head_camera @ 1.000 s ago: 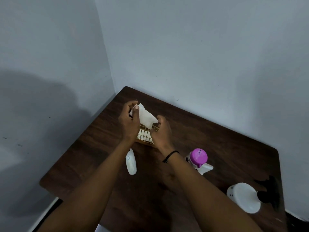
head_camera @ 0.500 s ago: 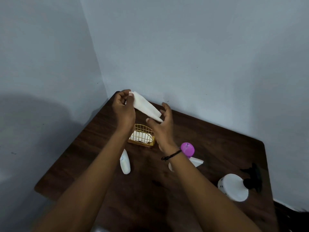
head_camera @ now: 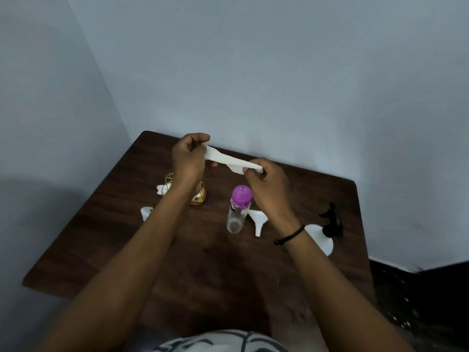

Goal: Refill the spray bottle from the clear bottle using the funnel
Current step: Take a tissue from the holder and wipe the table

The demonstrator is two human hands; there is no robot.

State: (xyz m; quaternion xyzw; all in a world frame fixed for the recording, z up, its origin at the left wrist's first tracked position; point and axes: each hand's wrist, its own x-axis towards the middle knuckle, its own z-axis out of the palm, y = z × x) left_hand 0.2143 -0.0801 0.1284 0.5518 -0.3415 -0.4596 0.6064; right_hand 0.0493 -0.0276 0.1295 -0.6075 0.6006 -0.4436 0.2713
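Centrally on the dark wooden table (head_camera: 291, 275): clear plastic bottle with purple cap (head_camera: 238, 210), upright; white plastic funnel (head_camera: 256, 221) just beside, lying down. Near right edge: white spray bottle with black trigger head (head_camera: 322, 237). Above: left hand (head_camera: 189, 158) and right hand (head_camera: 269, 184), fingers pinching opposite ends of white tissue (head_camera: 229, 162). Behind: gold wire basket (head_camera: 199, 196).

A dark brown wooden table (head_camera: 121, 250) holds a clear bottle with a purple cap (head_camera: 238, 212), a white plastic funnel (head_camera: 256, 221), a white spray bottle with a black top (head_camera: 322, 237) and a small yellow wire basket (head_camera: 200, 196).
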